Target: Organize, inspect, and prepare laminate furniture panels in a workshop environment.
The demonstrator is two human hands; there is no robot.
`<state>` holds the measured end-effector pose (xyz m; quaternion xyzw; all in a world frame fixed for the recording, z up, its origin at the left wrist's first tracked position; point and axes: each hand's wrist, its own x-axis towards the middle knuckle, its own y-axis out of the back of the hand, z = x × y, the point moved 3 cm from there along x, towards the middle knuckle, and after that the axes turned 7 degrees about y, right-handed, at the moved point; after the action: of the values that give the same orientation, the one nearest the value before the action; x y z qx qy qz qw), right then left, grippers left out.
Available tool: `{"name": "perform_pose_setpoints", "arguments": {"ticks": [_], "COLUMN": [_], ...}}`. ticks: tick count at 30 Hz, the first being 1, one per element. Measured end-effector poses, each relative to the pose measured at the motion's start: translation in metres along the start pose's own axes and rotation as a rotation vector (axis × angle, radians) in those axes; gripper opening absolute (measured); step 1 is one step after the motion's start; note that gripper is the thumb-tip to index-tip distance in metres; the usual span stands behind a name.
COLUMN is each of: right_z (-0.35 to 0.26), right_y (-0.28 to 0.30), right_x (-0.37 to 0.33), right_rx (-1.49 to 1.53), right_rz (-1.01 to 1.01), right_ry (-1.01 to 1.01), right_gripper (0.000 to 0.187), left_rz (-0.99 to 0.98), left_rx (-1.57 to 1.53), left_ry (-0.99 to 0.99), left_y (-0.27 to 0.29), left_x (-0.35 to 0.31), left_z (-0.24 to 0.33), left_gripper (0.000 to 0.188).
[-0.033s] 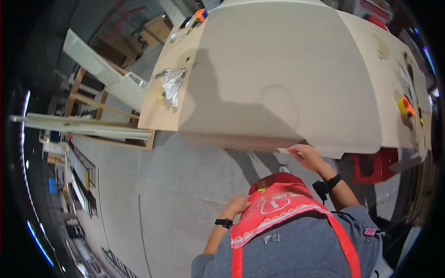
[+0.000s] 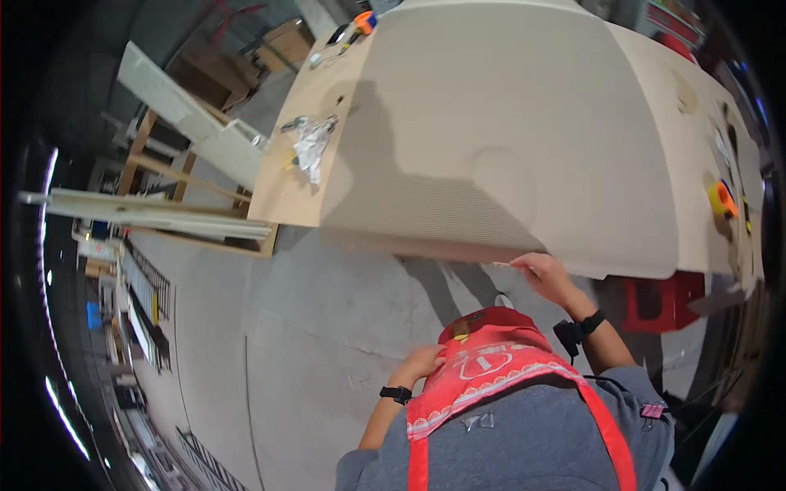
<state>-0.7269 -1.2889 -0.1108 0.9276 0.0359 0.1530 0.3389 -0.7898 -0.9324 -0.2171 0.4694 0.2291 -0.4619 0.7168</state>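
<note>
A large grey-beige sheet (image 2: 458, 98), finely ribbed towards its near edge, covers the middle of a light wooden table (image 2: 282, 192). My right hand (image 2: 544, 277) is at the sheet's near edge, thumb and fingers pinched together. A thin pale sliver (image 2: 502, 264) sticks out to the left of its fingertips; whether it belongs to the sheet I cannot tell. Lower and to the left, my left hand (image 2: 422, 361) is closed at the side of my red apron (image 2: 483, 360), fingers curled against the cloth.
Crumpled silvery wrapping (image 2: 313, 146) lies on the table's left side. An orange-and-yellow tape roll (image 2: 722, 200) sits at the right, another orange roll (image 2: 365, 23) at the far left corner. A red stool (image 2: 659, 304) stands under the right side. Long boards (image 2: 155, 214) stick out on the left.
The view has shifted slightly, so the table sits a little further right and higher in the picture. Both hands keep nearly the same places, the right one still pinching.
</note>
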Motion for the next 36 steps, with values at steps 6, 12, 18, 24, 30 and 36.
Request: {"name": "perform_pose_setpoints", "arguments": {"ticks": [6,12,18,24,30,36], "right_z": [-0.009,-0.036,-0.103,-0.206,-0.281,-0.312], "right_y": [-0.014,-0.105,-0.24,-0.363,-0.435,-0.518], "right_x": [0.089,0.136,0.125,0.177,0.286,0.334], "right_rx": [-0.004,0.227,-0.027,0.124,0.02,-0.078], "right_rz": [0.034,-0.284,-1.004,-1.244,-0.964,-1.116], "right_ry": [0.125,0.194,0.411,0.597,0.529,0.512], "right_gripper": [0.011,0.01,0.024,0.028,0.025,0.025], "left_rz": [0.237,0.233,0.233,0.336,0.59,0.512], "left_rx": [-0.098,-0.287,-0.349,-0.497,-0.428,-0.551], "left_ry": [0.198,0.087,0.251,0.211,0.337,0.251], "left_y": [0.024,0.012,0.018,0.074,0.116,0.175], "left_x": [-0.031,-0.056,-0.062,-0.107,-0.155,-0.159], "left_z": [-0.001,-0.035,-0.125,-0.253,-0.382,-0.459], "left_gripper": [0.038,0.03,0.028,0.031,0.041,0.041]}}
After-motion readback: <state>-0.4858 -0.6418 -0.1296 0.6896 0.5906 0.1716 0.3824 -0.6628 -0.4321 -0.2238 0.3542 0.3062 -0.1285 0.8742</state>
